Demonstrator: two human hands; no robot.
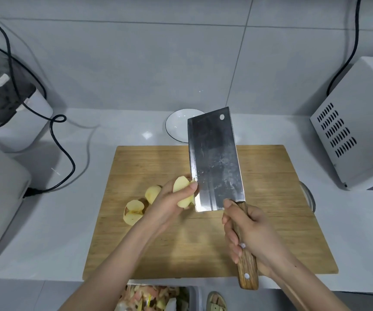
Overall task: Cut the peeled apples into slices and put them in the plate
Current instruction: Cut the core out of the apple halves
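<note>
My left hand (169, 202) holds a peeled apple piece (182, 187) just above the wooden cutting board (270, 221). The cleaver (214, 158) has a broad steel blade and a wooden handle; my right hand (246, 236) grips that handle. Its blade stands raised and tilted, with the edge against the held piece. Two more peeled apple pieces lie on the board to the left: one (152, 192) partly behind my hand, another (133, 212) nearer the board's left edge. A white plate (176, 126) with a dark rim stands behind the board, partly hidden by the blade.
A white microwave (356, 126) stands at the right. Appliances (3, 104) and black cables (66, 153) crowd the left of the white counter. Below the counter's front edge sits a bin of apple peels (156, 298).
</note>
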